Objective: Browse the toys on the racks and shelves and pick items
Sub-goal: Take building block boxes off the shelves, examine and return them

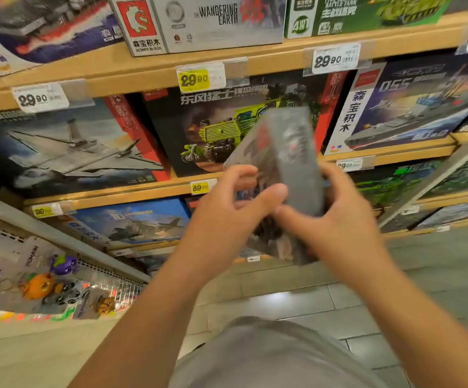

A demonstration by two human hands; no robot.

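two hands hold one grey toy box (288, 163) before the shelves (143, 71). head view: left hand (227, 208) pinches its lower left edge, right hand (339, 219) wraps the right side. box rises tilted above both grips, blurred. likely light, stiff cardboard; best held by opposite edges.

Wooden shelves (132, 71) carry boxed building sets: a jet box (67, 149), a truck box (213, 127).

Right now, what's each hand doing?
Left hand: grips the grey toy box.
Right hand: grips the same box.
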